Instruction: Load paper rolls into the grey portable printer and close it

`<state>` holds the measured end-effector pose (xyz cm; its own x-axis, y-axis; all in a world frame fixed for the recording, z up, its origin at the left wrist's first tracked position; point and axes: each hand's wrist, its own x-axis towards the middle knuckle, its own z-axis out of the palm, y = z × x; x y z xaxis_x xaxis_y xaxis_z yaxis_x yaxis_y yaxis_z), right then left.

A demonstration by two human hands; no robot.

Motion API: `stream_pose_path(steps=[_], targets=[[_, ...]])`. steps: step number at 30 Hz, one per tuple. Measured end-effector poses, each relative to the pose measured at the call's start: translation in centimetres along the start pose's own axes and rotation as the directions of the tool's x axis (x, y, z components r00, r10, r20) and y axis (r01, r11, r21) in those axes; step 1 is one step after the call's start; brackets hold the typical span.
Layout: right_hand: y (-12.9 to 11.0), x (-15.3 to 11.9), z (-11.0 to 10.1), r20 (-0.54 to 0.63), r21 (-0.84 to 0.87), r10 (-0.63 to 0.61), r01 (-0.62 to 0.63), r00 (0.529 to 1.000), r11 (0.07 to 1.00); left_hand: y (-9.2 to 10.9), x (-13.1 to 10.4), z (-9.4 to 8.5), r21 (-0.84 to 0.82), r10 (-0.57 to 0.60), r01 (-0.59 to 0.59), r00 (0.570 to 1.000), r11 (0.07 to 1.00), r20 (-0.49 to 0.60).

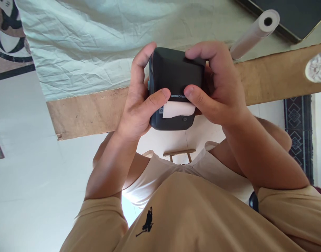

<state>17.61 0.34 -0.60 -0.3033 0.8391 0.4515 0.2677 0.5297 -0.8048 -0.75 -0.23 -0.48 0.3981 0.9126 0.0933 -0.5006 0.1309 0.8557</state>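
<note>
A small black label printer (178, 75) marked NIIMBOT is held up in both hands over the table's near edge. White paper (177, 110) sticks out of the slot below its lid, and a power button shows beside it. My left hand (142, 101) wraps the printer's left side, its thumb on the front by the lettering. My right hand (218, 84) grips the right side, with its thumb near the slot and its index finger on the lid's upper corner. The fingers underneath are hidden.
A white paper roll (247, 38) stands on the pale green cloth (92, 42) at right, beside a dark flat case (294, 15). A clear glass object (319, 66) sits on the bare wooden edge (89, 113). Below are my legs and a wooden stool (179, 153).
</note>
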Motion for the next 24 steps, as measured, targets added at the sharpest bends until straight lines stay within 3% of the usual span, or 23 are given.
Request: stream_pose_path(steps=[9, 12, 17, 21, 24], targets=[[-0.4, 0.0, -0.1, 0.003, -0.039, -0.044, 0.044, 0.999, 0.998, -0.5, 0.4, -0.6, 0.016, 0.006, -0.006, 1.0, 1.0, -0.005], [-0.5, 0.0, -0.1, 0.004, -0.073, -0.058, 0.058, 0.998, 0.996, -0.2, 0.2, -0.2, 0.013, 0.002, -0.002, 1.0, 1.0, -0.002], [-0.4, 0.1, -0.1, 0.023, -0.085, -0.043, 0.045, 0.999, 0.995, 0.8, -0.3, 0.9, 0.054, -0.059, 0.065, 0.993, 0.996, -0.105], [-0.3, 0.4, -0.1, 0.002, -0.061, -0.122, 0.122, 0.993, 0.991, 1.2, -0.2, 1.0, 0.031, -0.029, 0.031, 0.996, 0.999, -0.087], [-0.2, 0.5, -0.1, -0.007, -0.061, -0.137, 0.136, 0.991, 0.989, 1.4, 0.0, 1.0, 0.039, -0.076, 0.081, 0.991, 0.996, -0.114]])
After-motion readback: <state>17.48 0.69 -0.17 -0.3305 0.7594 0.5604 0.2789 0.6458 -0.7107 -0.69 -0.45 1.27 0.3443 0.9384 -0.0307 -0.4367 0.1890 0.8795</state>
